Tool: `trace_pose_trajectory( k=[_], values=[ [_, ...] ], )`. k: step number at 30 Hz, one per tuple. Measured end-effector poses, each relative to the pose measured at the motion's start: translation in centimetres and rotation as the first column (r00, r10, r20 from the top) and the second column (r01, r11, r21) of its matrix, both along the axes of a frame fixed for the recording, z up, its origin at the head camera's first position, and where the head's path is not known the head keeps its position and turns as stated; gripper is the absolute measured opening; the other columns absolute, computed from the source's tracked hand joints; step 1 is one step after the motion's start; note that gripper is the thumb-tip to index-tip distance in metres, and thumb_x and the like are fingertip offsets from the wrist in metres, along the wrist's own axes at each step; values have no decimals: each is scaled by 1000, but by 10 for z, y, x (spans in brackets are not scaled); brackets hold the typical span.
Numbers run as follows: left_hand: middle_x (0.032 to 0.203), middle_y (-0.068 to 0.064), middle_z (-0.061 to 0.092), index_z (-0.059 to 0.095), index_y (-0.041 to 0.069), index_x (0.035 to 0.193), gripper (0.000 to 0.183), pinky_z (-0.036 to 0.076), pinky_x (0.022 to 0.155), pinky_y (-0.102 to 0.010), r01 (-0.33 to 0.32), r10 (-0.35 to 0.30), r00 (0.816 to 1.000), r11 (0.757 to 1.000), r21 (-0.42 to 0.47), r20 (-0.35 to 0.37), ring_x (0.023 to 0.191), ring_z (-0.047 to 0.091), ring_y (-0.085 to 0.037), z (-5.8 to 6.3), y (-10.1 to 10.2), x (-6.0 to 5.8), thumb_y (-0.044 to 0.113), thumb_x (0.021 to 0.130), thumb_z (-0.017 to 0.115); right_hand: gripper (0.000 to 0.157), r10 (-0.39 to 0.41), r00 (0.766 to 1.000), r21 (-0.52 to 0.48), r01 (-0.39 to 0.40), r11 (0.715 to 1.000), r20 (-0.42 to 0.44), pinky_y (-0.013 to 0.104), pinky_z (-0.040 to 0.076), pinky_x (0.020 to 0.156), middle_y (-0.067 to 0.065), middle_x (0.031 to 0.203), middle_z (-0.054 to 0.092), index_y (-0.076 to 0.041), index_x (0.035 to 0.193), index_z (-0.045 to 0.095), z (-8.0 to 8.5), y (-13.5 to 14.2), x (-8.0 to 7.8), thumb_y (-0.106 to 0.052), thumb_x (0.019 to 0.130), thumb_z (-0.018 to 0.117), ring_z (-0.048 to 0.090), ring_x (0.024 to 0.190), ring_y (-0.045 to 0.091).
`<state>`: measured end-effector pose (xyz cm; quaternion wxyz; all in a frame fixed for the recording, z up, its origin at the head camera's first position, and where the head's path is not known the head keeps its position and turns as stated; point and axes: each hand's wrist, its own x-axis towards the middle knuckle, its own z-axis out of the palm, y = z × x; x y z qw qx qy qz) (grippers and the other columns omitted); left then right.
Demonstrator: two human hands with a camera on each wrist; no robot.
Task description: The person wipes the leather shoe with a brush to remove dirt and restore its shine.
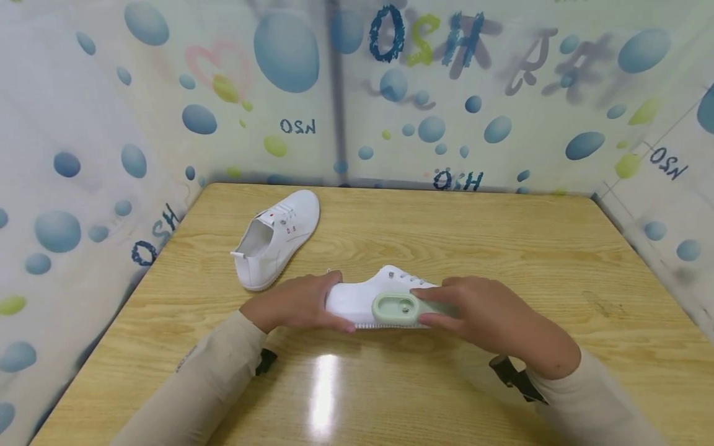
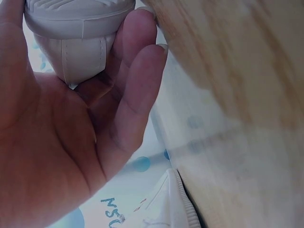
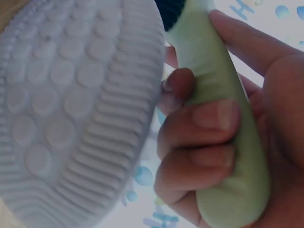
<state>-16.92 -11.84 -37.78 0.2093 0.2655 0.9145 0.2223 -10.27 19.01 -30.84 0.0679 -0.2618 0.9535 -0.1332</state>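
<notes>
My left hand (image 1: 295, 303) grips a white lace-up sneaker (image 1: 351, 301) by the heel, which the left wrist view shows between thumb and curled fingers. The sneaker is tipped on its side with its toe to the right; its ridged, dotted sole (image 3: 71, 104) fills the left of the right wrist view. In my right hand (image 1: 485, 313) is a pale green brush (image 1: 395, 308), fingers wrapped round its handle (image 3: 232, 156). The brush head overlaps the sneaker's side in the head view. Dark bristles (image 3: 170, 12) show at the sneaker's edge. The toe is partly hidden behind my right hand.
A second white sneaker (image 1: 292, 232) stands upright on the wooden table (image 1: 502, 241), left of and behind the held one. Patterned sheeting (image 1: 362, 105) with blue spots and lettering rises behind the table and along both sides.
</notes>
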Motion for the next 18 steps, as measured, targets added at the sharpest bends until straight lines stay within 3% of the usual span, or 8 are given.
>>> trace_pose_trajectory(
  k=[6, 14, 18],
  values=[
    [84, 3, 63, 49, 20, 111, 72, 47, 63, -32, 3, -3, 1000, 1000, -1, -4, 72, 59, -14, 0, 0, 0, 71, 69, 78, 46, -6, 999, -13, 6, 1000, 40, 25, 38, 58, -13, 76, 56, -28, 131, 66, 6, 6, 0, -54, 94, 62, 44, 65, 6],
    [81, 3, 63, 49, 21, 108, 71, 47, 61, -32, 1, -1, 1000, 1000, 9, 1, 69, 59, -13, -2, 0, -1, 71, 68, 78, 41, 26, 995, -25, -28, 999, -92, 24, 39, 57, -7, 80, 61, -28, 129, 68, -11, -8, 0, -46, 93, 67, 45, 63, 6],
    [81, 3, 63, 49, 21, 107, 70, 47, 60, -32, 1, -1, 1000, 1000, 8, -4, 69, 59, -14, -2, 0, -1, 71, 68, 78, 40, 19, 995, -8, -20, 1000, -93, 25, 40, 57, -8, 80, 61, -28, 129, 68, -10, -6, 1, -45, 93, 67, 45, 63, 6]
  ],
)
